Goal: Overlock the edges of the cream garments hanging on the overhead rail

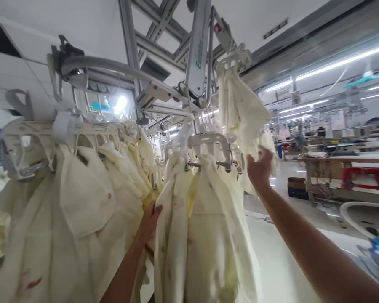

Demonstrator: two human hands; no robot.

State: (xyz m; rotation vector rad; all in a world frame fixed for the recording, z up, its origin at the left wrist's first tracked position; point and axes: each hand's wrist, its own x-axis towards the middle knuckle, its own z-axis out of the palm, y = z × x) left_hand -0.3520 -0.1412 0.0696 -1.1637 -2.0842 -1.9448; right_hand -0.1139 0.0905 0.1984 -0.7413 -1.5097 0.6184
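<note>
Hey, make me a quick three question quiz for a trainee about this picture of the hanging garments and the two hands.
1. True or false: the left hand is pressed between bundles of hanging pale garments.
2. What does the right hand touch? A: the red stool. B: the pale garment hanging from the highest hanger. C: the blue bin.
3. Fill in: the clip hangers hang from an overhead ____.

Key: 1 true. 2 B. 3 rail.
</note>
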